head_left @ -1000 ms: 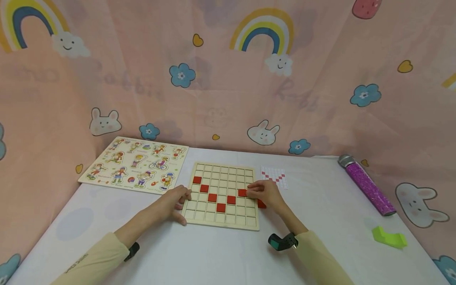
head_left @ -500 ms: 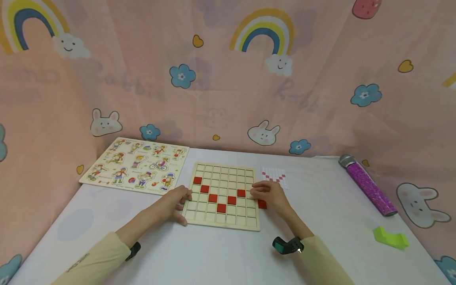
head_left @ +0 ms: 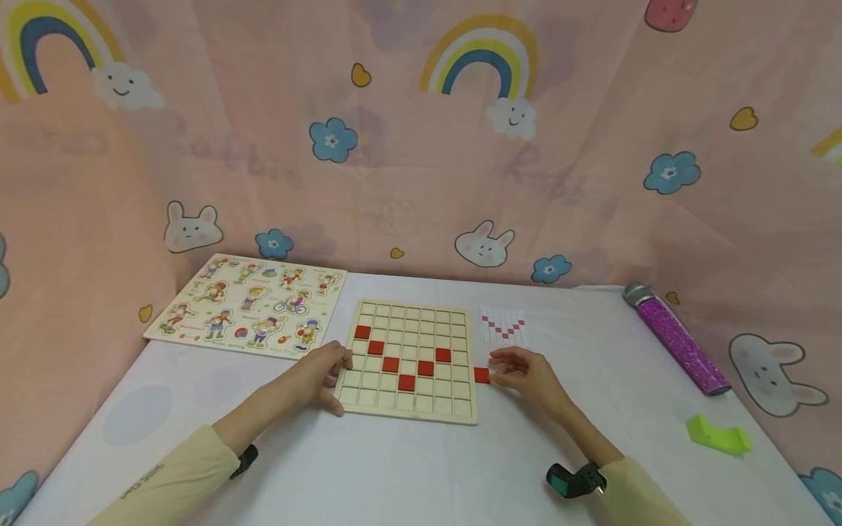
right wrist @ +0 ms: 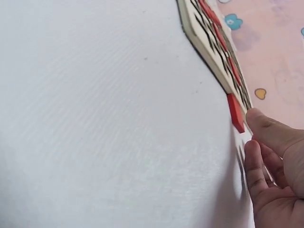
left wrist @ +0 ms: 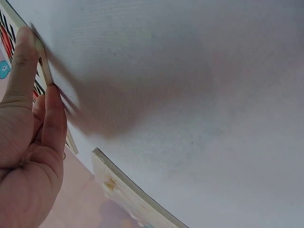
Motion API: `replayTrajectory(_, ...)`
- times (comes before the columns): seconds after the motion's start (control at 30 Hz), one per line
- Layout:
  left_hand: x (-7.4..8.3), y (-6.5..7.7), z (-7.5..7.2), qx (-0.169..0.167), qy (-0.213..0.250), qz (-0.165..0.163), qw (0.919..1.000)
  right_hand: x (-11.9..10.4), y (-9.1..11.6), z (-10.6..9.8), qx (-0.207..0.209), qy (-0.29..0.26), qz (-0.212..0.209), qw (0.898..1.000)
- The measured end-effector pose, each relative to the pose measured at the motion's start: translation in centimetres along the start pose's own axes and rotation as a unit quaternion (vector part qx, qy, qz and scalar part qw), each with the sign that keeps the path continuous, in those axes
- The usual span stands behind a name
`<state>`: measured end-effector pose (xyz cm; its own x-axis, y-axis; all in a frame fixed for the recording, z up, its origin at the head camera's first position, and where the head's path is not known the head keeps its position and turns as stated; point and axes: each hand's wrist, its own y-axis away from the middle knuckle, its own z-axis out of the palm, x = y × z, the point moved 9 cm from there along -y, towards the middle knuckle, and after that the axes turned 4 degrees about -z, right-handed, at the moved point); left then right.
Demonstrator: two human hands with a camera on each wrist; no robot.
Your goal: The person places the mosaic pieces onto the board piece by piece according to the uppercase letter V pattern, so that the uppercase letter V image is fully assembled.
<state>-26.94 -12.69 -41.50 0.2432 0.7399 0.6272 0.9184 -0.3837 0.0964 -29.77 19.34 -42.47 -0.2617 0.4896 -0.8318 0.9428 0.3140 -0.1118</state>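
A wooden grid board lies mid-table, several red square tiles set in its cells in a V shape. My left hand holds the board's left side, thumb by the near corner and fingers at the edge. In the left wrist view, the thumb and a finger of that hand meet the board's edge. One loose red tile lies against the board's right edge. My right hand is beside it, fingertips at its right end. In the right wrist view, thumb and fingers stand apart near the tile.
A pattern card with a red V lies behind the right hand. A picture puzzle board sits at back left. On the right are a purple glitter microphone and a lime green curved piece. A pink printed cloth hangs behind.
My right hand has let go of the red tile in the right part of the board and moved right and nearer, to the loose tile. The left hand has stayed in place.
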Motion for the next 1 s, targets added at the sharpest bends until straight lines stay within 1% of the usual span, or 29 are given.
replayTrajectory(0.13,0.0,0.1,-0.1,-0.001,0.002,0.000,1.0000,0.1,0.3,0.1,-0.006,0.011,-0.009,1.000)
replayTrajectory(0.33,0.0,0.0,-0.1,0.000,0.004,-0.003,1.0000,-0.7,-0.1,0.5,-0.006,0.028,-0.030,0.999)
replayTrajectory(0.5,0.0,0.0,0.0,-0.001,0.004,-0.006,1.0000,-0.7,-0.1,0.3,0.003,0.041,-0.029,0.999)
replayTrajectory(0.63,-0.1,-0.1,0.0,0.004,-0.001,-0.012,0.9999,-0.4,0.0,-0.2,0.017,0.031,-0.014,0.999)
replayTrajectory(0.8,-0.5,-0.2,0.1,0.004,0.002,-0.033,0.9994,-0.2,-0.1,-0.9,0.041,0.013,0.006,0.999)
replayTrajectory(1.0,-0.4,-0.1,0.2,0.003,0.000,-0.038,0.9993,0.3,-0.5,-1.6,0.057,-0.009,0.034,0.998)
